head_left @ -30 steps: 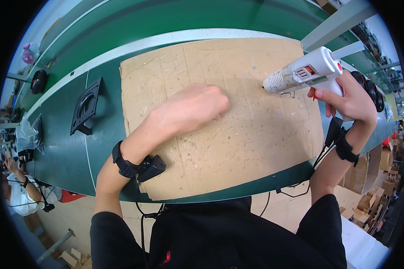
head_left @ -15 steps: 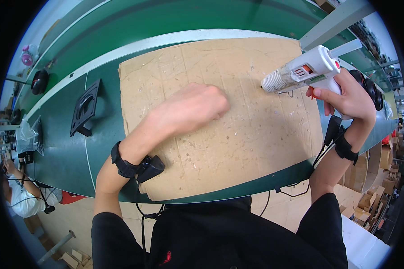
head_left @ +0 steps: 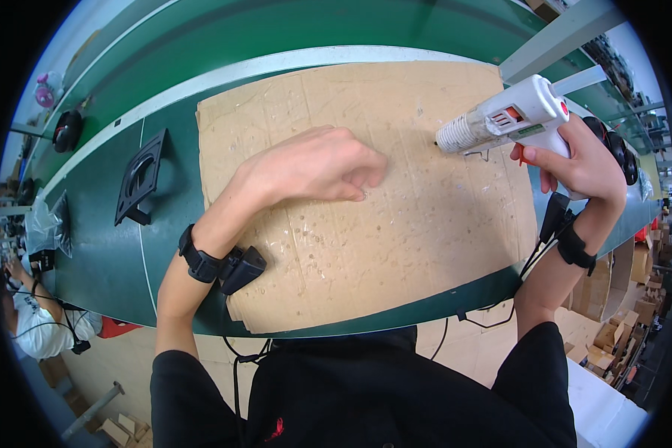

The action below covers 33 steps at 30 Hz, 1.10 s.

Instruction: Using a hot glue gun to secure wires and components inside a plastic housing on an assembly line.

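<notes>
My left hand [head_left: 328,166] hovers over or rests on the middle of a tan cardboard sheet [head_left: 425,254]. Its fingers curl inward and down; whatever they may pinch is hidden and too small to name. On the right, my right hand [head_left: 586,164] is wrapped round the handle of a white glue gun [head_left: 511,119], a finger by its orange trigger. The gun's nozzle points left over the sheet, and a clear glue stick [head_left: 579,80] sticks out of its back. Small clear blobs dot the cardboard.
A black square frame with a round opening [head_left: 140,175] stands left of the sheet on the green table [head_left: 97,261]. A clear plastic bag [head_left: 47,224] lies at the far left, near another person [head_left: 41,325]. A grey post [head_left: 552,41] rises behind the gun. Black round parts [head_left: 623,157] sit at right.
My left wrist has shifted slightly left and up. Its fingers have turned, so the thumb shows more clearly. My right hand and the glue gun have barely moved.
</notes>
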### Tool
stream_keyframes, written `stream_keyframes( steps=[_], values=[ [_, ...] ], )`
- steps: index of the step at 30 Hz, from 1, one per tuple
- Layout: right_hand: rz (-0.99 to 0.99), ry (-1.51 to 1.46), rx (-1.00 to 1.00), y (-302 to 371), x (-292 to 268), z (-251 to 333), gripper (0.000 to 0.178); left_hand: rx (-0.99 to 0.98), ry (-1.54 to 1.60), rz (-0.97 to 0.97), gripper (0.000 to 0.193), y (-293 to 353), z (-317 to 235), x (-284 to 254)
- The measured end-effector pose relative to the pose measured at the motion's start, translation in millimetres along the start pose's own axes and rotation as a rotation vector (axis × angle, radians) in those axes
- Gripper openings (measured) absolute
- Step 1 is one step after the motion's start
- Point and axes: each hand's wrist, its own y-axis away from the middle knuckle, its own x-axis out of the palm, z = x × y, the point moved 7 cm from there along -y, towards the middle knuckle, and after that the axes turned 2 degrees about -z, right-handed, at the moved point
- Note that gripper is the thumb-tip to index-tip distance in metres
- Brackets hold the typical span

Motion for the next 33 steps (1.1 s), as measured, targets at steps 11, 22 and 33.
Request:
stream_keyframes(
  steps=[11, 22, 33],
  values=[
    [-0.004, 0.020, -0.001, -0.4, -0.2, -3.2, 0.031, -0.032, -0.115, 0.042, 0.015, 3.2, -0.6, 4.9],
    [0.026, -0.016, -0.004, -1.8, 1.1, -2.4, 0.029, -0.055, -0.212, 0.036, 0.013, 3.5, -5.3, 8.1],
    [-0.010, -0.004, 0.000, -0.5, -0.9, -3.8, 0.029, -0.010, -0.213, 0.014, 0.018, 7.3, -6.0, 6.7]
  ],
)
